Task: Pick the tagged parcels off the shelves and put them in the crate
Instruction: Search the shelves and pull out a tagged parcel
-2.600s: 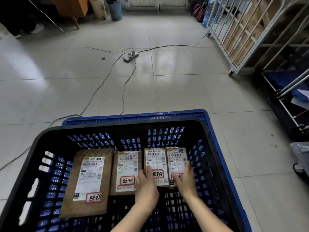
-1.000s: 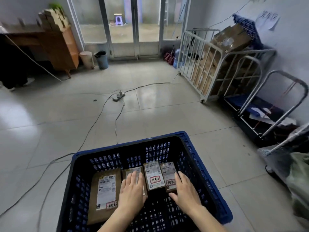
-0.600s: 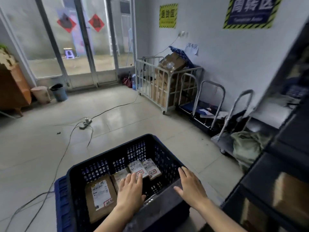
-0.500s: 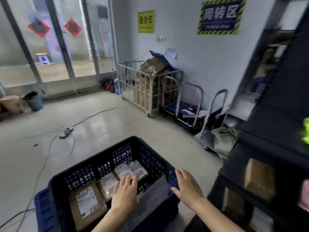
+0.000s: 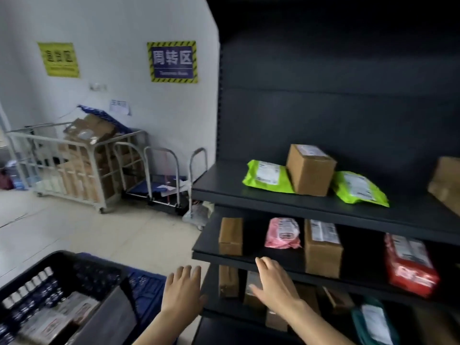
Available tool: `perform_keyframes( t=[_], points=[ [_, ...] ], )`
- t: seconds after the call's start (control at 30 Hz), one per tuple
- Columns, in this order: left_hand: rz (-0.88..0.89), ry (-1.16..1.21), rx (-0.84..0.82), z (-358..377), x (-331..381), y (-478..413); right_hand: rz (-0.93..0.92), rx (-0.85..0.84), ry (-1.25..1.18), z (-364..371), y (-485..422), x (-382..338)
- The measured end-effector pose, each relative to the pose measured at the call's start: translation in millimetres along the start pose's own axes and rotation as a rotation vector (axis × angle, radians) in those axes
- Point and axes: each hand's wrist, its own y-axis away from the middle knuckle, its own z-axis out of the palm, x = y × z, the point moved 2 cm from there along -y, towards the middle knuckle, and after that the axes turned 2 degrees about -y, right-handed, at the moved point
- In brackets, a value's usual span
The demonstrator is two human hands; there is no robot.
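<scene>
The black and blue crate sits low at the left with labelled parcels lying inside. Dark shelves fill the right side. On the upper shelf stand a brown box and two green bags. The middle shelf holds a small brown box, a pink bag, a taller brown box and a red bag. My left hand hovers empty, fingers spread, between crate and shelves. My right hand is open in front of the lower shelf edge.
A white cage trolley full of cardboard and two folded hand trucks stand against the far wall. Yellow and blue signs hang above them. More parcels, among them a teal bag, lie on the lowest shelves.
The view has swung right from the crate to the shelves. Both hands have left the crate and now hover, empty, near the shelf front.
</scene>
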Motion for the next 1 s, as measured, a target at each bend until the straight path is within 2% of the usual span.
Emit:
perform_keyframes(
  t=[0.17,0.5,1.0],
  points=[
    [0.143,0.024,0.002,-11,107,4,0.153,0.05,0.022,-34,65,89],
    [0.347,0.047,0.036,-26,301,54,0.332,0.154,0.082,-89,209,239],
    [0.726,0.006,-0.019,-33,517,84,0.662,0.265,0.145,-144,364,379]
  ],
)
